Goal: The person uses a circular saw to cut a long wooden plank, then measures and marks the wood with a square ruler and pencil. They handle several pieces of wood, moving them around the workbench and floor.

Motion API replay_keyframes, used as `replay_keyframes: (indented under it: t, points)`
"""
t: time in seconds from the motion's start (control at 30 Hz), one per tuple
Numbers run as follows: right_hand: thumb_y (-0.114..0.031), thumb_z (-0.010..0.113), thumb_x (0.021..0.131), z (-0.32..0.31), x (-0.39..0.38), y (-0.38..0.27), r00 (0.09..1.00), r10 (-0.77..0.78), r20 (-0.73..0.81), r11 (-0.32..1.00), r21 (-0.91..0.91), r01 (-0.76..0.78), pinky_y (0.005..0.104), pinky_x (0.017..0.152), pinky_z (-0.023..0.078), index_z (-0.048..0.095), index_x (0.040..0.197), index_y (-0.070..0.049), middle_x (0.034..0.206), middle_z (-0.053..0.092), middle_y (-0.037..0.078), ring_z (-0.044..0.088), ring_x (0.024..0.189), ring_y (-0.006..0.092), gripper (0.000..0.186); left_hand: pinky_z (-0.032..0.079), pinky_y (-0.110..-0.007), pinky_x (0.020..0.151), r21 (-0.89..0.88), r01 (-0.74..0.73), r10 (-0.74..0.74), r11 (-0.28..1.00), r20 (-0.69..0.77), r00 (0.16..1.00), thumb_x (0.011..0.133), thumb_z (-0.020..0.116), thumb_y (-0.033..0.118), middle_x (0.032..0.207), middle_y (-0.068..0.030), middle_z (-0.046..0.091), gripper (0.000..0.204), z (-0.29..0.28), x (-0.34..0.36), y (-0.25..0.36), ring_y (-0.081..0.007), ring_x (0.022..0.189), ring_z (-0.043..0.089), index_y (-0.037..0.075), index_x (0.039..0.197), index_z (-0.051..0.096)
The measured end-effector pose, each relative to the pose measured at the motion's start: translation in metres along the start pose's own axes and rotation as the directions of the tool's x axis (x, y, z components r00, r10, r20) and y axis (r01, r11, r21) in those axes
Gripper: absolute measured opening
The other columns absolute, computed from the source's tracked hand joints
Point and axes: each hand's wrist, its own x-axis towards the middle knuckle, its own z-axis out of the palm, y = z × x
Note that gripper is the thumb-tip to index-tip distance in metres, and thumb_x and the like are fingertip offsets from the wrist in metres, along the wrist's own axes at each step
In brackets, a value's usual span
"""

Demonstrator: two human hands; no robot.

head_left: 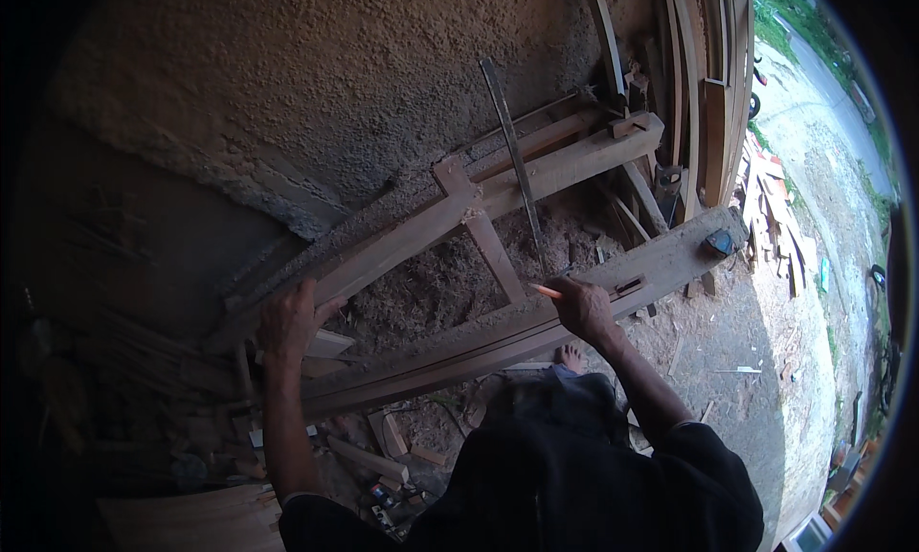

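Note:
My left hand (pixel 285 324) grips the far wooden beam (pixel 388 246) near its left end, thumb spread to the right. My right hand (pixel 584 310) is closed around an orange pencil (pixel 547 292), its pale point facing left above the near thick plank (pixel 661 255). A short wooden crosspiece (pixel 494 259) runs from the far beam toward the near plank. Just beyond my right hand, a long flat dark bar (pixel 512 145) lies across the far beam and slants toward the wall. A slot (pixel 628 287) is cut in the near plank, right of my right hand.
A small dark blue object (pixel 718 244) sits on the near plank's right end. Shavings (pixel 412 289) heap between the timbers. A rough wall (pixel 316 83) stands behind; long boards (pixel 713 140) lean at the right. A handsaw (pixel 668 180) and offcuts (pixel 369 459) lie around.

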Motion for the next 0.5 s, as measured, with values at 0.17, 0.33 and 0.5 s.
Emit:
replay_keyframes:
  t: [0.17,0.33,0.5]
  points:
    - [-0.018,0.067,0.091,-0.012,0.008,0.012,0.991,0.004,-0.135,0.982,0.187,0.022,0.0470,0.074,0.056,0.067,0.117,-0.009,0.101,0.068,0.016,0.068,0.089,0.0391,0.027,0.055,-0.047,0.060,-0.055,-0.052,0.052,0.997,-0.004,0.999,0.082,0.080,0.048,0.078,-0.0205,0.069,0.049,-0.001,0.022,0.014,-0.0388,0.071,0.071,0.003,0.090,0.061]
    - [-0.030,0.071,0.094,-0.025,0.060,-0.006,0.928,0.009,-0.373,0.925,0.355,0.134,0.0441,0.089,0.053,0.055,0.140,-0.007,0.114,0.068,0.024,0.068,0.108,0.0382,0.054,0.056,-0.046,0.059,-0.097,-0.146,0.146,0.984,-0.002,0.989,0.080,0.081,0.049,0.077,-0.0192,0.069,0.051,-0.015,0.044,0.024,-0.0375,0.070,0.071,0.002,0.087,0.061]
    - [-0.033,0.073,0.094,-0.027,0.108,-0.012,0.969,-0.016,-0.246,0.861,0.490,0.138,0.0430,0.098,0.050,0.049,0.146,-0.009,0.133,0.063,0.017,0.063,0.120,0.0280,0.062,0.056,-0.044,0.054,-0.051,-0.295,0.291,0.954,-0.068,0.954,0.078,0.080,0.056,0.068,-0.0146,0.068,0.055,-0.028,0.069,0.032,-0.0342,0.063,0.070,0.005,0.082,0.061]
